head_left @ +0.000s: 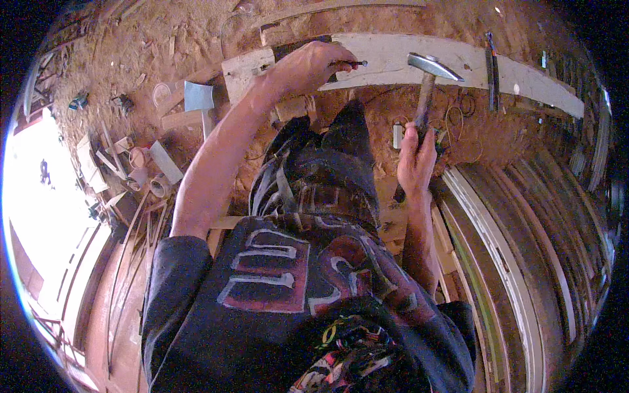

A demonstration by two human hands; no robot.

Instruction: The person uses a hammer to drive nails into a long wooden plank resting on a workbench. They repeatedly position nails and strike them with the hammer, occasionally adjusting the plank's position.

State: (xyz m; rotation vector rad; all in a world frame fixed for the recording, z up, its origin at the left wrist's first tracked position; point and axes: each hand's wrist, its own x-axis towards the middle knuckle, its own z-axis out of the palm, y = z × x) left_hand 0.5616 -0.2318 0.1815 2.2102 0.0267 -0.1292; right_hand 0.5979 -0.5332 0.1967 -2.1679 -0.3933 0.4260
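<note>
My left hand (314,62) is closed over the long pale board (386,56). A thin dark rod with a small shiny round end, nail-like (354,63), sticks out from its fingers and points right. Whether its other end touches the board is hidden by the hand. My right hand (417,157) is wrapped round the wooden handle of a hammer (426,92). The hammer's metal head is raised up and to the right of the rod, apart from it. A dark notch or block on the board shows behind my left wrist.
A hatchet with a pale blade (198,96) stands left of my left forearm. Offcuts and several cup-like pieces (139,157) lie farther left. Long planks (498,242) are stacked at the right. A dark bar (492,72) crosses the board. Cord lies on the dirt floor (472,124).
</note>
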